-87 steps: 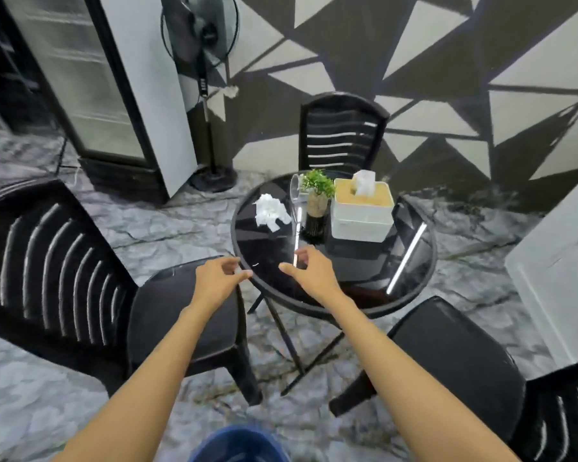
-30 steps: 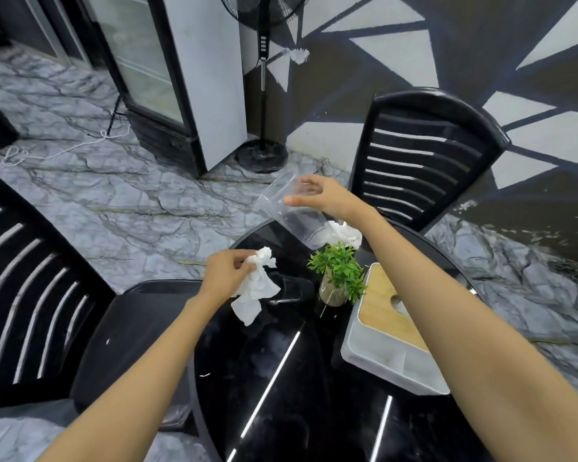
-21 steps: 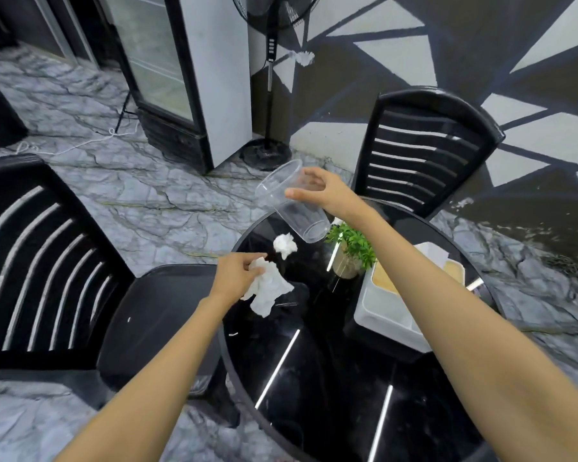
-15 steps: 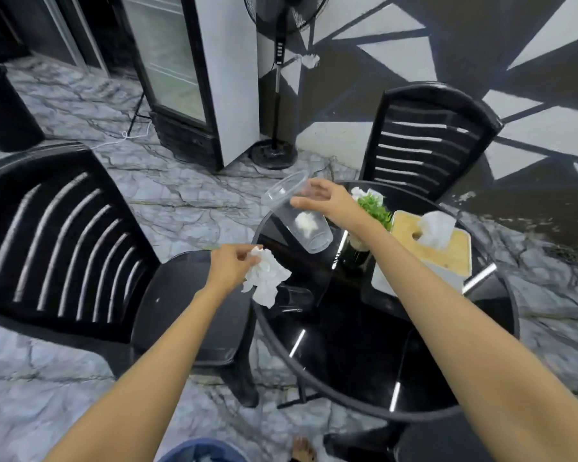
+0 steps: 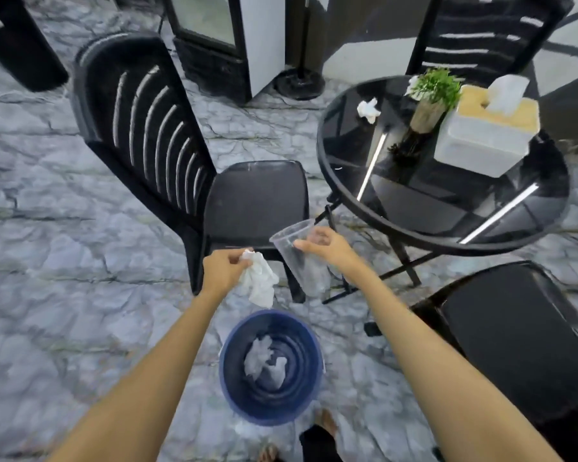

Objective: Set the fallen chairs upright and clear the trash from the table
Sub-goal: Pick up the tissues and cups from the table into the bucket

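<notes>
My left hand [image 5: 222,269] pinches a crumpled white tissue [image 5: 259,284] that hangs just above the blue bin [image 5: 234,388] on the floor. My right hand [image 5: 326,245] grips a clear plastic cup [image 5: 297,258] by its rim, tilted, beside the tissue and above the bin's far edge. Crumpled white paper lies inside the bin. A small white tissue ball [image 5: 368,110] rests on the round black glass table [image 5: 397,208] at its far left. Three black chairs stand upright: one on the left [image 5: 167,138], one behind the table [image 5: 474,35], one at the right [image 5: 514,335].
On the table stand a small potted plant [image 5: 431,98] and a white tissue box [image 5: 484,135] with a wooden lid. A glass-door fridge [image 5: 221,38] and a fan base [image 5: 299,83] stand at the back. My feet [image 5: 324,425] are right behind the bin.
Both hands have come back from the table with the tissue and the cup and now hang over the blue bin. The view has tilted down towards the floor.
</notes>
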